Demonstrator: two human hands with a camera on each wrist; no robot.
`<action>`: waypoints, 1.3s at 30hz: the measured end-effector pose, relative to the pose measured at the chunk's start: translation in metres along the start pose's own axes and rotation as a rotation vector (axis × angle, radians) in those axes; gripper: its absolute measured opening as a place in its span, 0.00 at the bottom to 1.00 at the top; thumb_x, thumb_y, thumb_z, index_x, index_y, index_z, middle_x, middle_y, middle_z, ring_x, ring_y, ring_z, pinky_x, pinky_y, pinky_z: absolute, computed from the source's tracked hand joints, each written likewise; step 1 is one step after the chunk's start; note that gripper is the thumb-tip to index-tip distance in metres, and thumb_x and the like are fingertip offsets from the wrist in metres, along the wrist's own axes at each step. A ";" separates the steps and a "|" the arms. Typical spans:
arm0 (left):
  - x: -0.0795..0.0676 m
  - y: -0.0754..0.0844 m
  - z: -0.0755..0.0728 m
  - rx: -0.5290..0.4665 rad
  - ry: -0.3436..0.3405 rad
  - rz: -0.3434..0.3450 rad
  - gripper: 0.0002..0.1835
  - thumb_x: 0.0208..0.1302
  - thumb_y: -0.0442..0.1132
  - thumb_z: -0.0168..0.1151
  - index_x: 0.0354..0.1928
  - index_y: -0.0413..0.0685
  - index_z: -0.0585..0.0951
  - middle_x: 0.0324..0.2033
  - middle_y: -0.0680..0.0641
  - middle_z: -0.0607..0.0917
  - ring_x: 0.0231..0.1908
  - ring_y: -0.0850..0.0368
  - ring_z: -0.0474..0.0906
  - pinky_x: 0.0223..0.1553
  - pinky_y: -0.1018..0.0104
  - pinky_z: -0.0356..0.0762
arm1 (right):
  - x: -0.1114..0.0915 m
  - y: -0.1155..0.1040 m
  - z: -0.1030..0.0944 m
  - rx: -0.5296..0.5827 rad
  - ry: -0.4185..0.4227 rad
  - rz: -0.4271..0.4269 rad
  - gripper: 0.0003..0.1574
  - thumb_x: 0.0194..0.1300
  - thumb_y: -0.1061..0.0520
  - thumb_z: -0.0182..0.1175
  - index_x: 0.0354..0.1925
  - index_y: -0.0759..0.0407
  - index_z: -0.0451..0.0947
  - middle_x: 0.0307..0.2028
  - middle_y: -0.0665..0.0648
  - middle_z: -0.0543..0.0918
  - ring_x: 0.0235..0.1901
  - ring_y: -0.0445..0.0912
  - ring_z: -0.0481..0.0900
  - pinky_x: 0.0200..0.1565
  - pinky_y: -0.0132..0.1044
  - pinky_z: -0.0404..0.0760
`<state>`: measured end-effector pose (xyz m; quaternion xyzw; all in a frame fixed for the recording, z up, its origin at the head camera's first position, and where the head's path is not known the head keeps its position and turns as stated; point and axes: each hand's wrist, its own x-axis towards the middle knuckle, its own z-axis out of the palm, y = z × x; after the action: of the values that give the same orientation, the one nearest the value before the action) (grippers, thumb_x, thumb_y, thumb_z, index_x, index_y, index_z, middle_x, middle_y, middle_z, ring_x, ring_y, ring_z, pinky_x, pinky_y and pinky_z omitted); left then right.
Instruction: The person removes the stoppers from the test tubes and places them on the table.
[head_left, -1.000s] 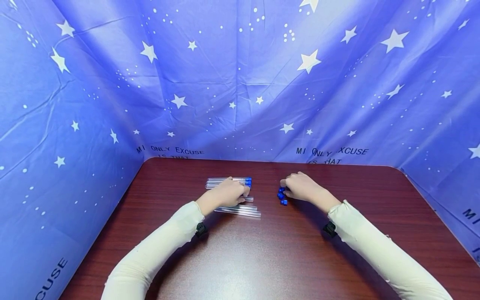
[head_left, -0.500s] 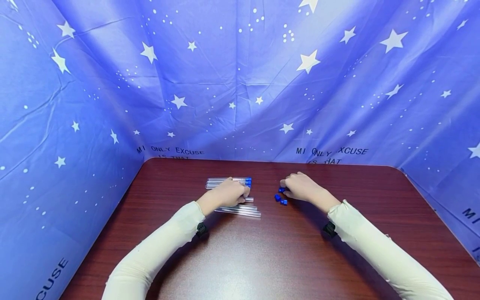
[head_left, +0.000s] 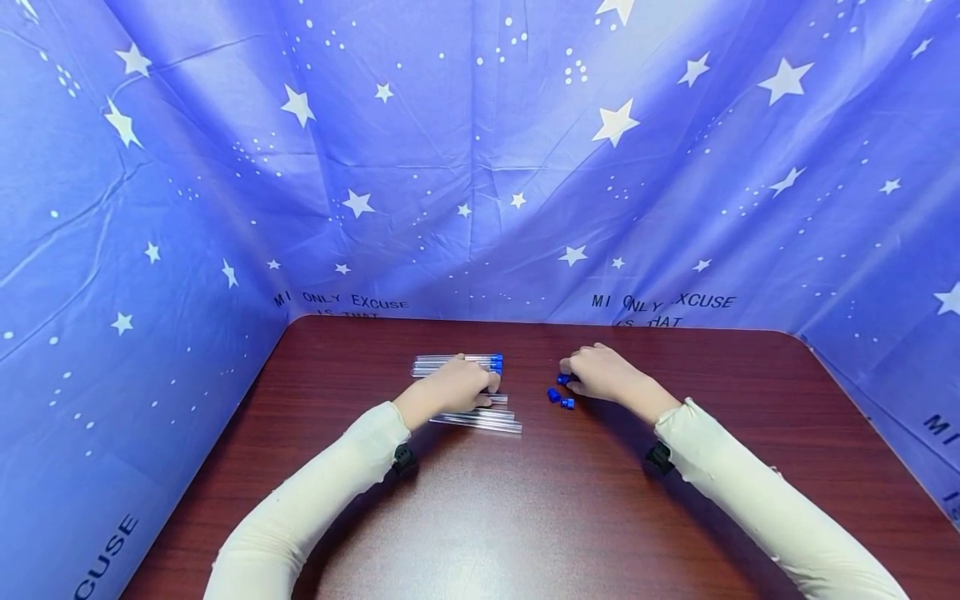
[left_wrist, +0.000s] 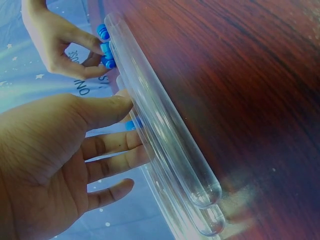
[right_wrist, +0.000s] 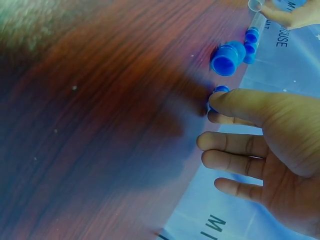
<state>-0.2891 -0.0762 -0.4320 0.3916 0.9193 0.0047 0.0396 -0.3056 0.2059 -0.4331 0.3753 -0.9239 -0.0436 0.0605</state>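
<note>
My left hand [head_left: 455,387] reaches over a row of clear test tubes lying on the table. Its thumb and index finger pinch one test tube [head_left: 497,399] near the end facing right; the palm hides much of it. Nearer the person lie more uncapped test tubes [head_left: 480,422], large in the left wrist view. Beyond the hand are test tubes with blue caps [head_left: 497,359]. On the right, my right hand [head_left: 606,372] pinches a blue cap [right_wrist: 220,90] between thumb and index finger, low at the tabletop. Its other fingers extend loosely. Loose blue caps [head_left: 553,394] lie just beside it.
The dark red wood-grain table [head_left: 570,517] ends at a blue curtain [head_left: 472,167] with white stars, which hangs behind and along both sides. Black wrist cameras [head_left: 403,457] sit under both sleeves. A gap of bare tabletop separates the tubes from the caps.
One loose blue cap near my right hand has shifted slightly left and turned, away from the cap in the fingers. Both hands have stayed almost in place.
</note>
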 end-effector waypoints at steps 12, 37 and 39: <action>-0.002 0.001 -0.001 -0.005 0.012 0.005 0.07 0.70 0.48 0.64 0.38 0.54 0.81 0.35 0.56 0.88 0.41 0.60 0.84 0.67 0.37 0.69 | 0.000 -0.002 -0.006 -0.003 -0.012 0.003 0.09 0.55 0.57 0.74 0.32 0.54 0.82 0.29 0.52 0.86 0.33 0.50 0.85 0.37 0.46 0.77; -0.010 -0.012 -0.011 0.027 0.175 0.004 0.07 0.69 0.46 0.65 0.41 0.53 0.86 0.39 0.52 0.90 0.42 0.57 0.87 0.58 0.41 0.76 | 0.030 -0.018 -0.025 0.199 0.056 -0.006 0.07 0.61 0.54 0.69 0.33 0.53 0.81 0.26 0.52 0.77 0.27 0.43 0.73 0.35 0.42 0.74; -0.011 -0.014 -0.012 0.056 0.208 -0.008 0.07 0.69 0.47 0.65 0.42 0.53 0.85 0.38 0.51 0.90 0.41 0.55 0.87 0.55 0.44 0.78 | 0.033 -0.023 -0.027 0.216 0.062 -0.002 0.07 0.61 0.54 0.69 0.36 0.54 0.82 0.28 0.53 0.78 0.28 0.43 0.73 0.36 0.42 0.74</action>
<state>-0.2929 -0.0936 -0.4197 0.3864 0.9197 0.0197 -0.0668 -0.3093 0.1650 -0.4070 0.3816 -0.9206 0.0677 0.0483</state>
